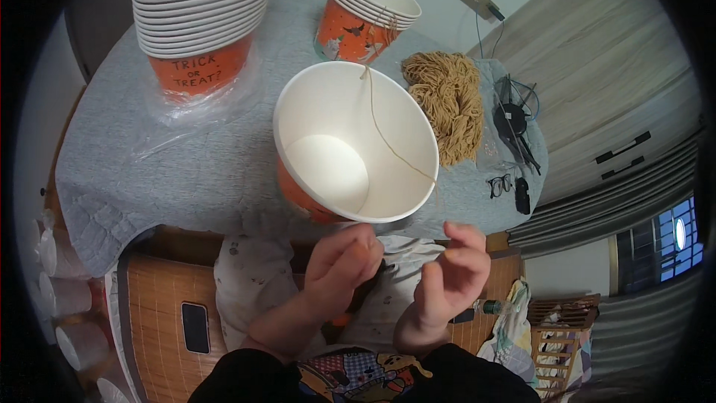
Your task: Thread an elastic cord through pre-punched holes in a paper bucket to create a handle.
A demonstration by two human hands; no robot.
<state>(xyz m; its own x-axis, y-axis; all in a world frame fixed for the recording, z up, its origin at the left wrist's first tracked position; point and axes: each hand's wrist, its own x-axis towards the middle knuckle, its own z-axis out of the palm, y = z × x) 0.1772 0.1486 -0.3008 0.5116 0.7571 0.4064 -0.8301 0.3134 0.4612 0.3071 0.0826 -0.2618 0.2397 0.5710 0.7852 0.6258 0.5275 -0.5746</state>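
A large paper bucket (328, 172), white inside and orange outside, stands tilted toward me at the table's front edge. A thin tan cord (379, 125) is fixed at its far rim, runs down across the inside and passes over the right rim. Just below the near rim, my left hand (343, 267) is closed, fingers curled in; whatever they may hold is hidden. To its right, my right hand (453, 276) is raised with thumb and fingers bent and apart, and I see nothing in it. Neither hand is plainly touching the bucket.
A tall stack of buckets (198, 37) in clear plastic stands back left, a smaller corded stack (365, 19) behind. A heap of tan cord (445, 104), a black device (513, 119) and glasses (500, 185) lie right. A phone (195, 327) rests on the seat beside me.
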